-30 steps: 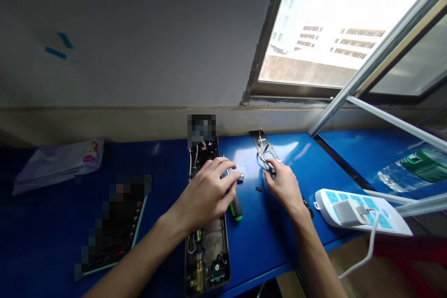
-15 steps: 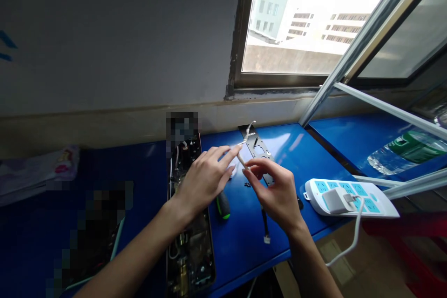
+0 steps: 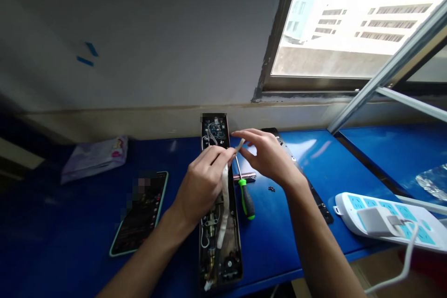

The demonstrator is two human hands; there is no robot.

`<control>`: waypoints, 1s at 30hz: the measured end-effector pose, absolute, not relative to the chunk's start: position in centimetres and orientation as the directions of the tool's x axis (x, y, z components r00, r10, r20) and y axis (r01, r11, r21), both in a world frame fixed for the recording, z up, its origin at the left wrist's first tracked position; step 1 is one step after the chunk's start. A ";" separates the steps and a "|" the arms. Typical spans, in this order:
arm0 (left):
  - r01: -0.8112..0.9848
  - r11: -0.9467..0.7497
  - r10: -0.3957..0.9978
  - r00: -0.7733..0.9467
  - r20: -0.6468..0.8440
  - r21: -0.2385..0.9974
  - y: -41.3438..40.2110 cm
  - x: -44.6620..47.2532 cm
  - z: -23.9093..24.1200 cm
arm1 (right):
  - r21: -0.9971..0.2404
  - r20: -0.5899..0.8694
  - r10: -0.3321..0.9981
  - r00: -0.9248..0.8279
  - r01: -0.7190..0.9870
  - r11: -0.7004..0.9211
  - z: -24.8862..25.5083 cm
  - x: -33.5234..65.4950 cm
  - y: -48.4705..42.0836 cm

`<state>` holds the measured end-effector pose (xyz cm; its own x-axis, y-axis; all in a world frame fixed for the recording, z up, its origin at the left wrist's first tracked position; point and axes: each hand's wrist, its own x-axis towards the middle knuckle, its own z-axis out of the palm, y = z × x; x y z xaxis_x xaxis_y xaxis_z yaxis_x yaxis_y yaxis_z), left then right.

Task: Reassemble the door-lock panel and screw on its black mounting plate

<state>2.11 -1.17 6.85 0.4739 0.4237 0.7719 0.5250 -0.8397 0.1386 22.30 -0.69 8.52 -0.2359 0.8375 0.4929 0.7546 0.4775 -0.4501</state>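
A long opened device body [image 3: 223, 237] with a circuit board and wiring lies lengthwise on the blue table [image 3: 289, 242]. Both hands hover above it. My left hand [image 3: 204, 184] pinches the upper end of a pale wire harness [image 3: 224, 205] that hangs down over the device to a white plug near its bottom end. My right hand [image 3: 267, 156] pinches the same harness at its top end, fingertips meeting the left hand's. A green-handled screwdriver [image 3: 245, 195] lies beside the device, under my right hand. A long dark metal plate [image 3: 310, 191] lies partly hidden behind my right forearm.
A phone [image 3: 139, 214] lies left of the device, a plastic packet [image 3: 94, 158] farther left near the wall. Small dark screws [image 3: 271, 189] sit by the screwdriver. A white power strip [image 3: 391, 221] with a plugged adapter is at the right edge. The window frame rises at the back right.
The harness has been lifted off the metal plate and carried left over the opened device. Both hands now pinch its upper end; its plug end hangs over the device.
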 end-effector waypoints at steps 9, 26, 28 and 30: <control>0.479 -0.861 0.393 0.411 0.823 0.172 -1.3 2.2 8.3 | -0.350 0.593 0.765 -0.251 0.776 0.525 9.1 21.2 3.6; 0.441 -0.545 0.756 -0.107 0.645 0.713 5.5 2.6 3.8 | -0.584 0.521 0.826 -0.214 0.616 0.528 9.8 22.0 4.5; 0.399 -0.515 0.795 -0.108 0.597 0.758 6.2 2.5 3.3 | -0.603 0.475 0.851 -0.225 0.621 0.501 10.0 22.2 4.2; 0.371 -0.503 0.818 -0.088 0.569 0.781 6.5 2.3 2.8 | -0.614 0.423 0.872 -0.246 0.630 0.475 10.2 22.2 4.0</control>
